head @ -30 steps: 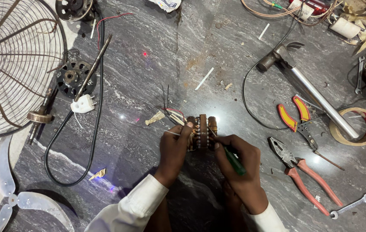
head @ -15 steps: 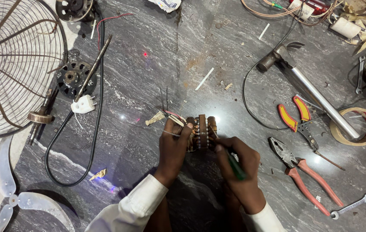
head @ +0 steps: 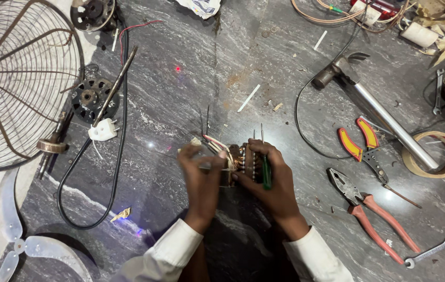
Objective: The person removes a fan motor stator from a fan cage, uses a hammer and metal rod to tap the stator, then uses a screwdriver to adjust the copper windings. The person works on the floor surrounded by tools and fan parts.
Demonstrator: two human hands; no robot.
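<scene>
A small fan motor stator (head: pixel 243 159) with copper windings and coloured wires rests on the dark marble floor, between both hands. My left hand (head: pixel 201 177) grips its left side, fingers on the wire leads (head: pixel 213 142). My right hand (head: pixel 274 180) holds its right side and also clutches a green-handled screwdriver (head: pixel 266 169), whose thin shaft points up and away from me. Much of the stator is hidden by my fingers.
A wire fan guard (head: pixel 13 83) and clear fan blades (head: pixel 24 245) lie left, with a black cord and white plug (head: pixel 102 129). To the right are a hammer (head: pixel 384 117), red-yellow cutters (head: pixel 361 143), orange pliers (head: pixel 374 214), a tape roll (head: pixel 431 154) and a spanner (head: pixel 429 252).
Both hands have turned the stator and shifted grip; the right hand moved up over it, and the screwdriver now points upward instead of lying low by the wrist.
</scene>
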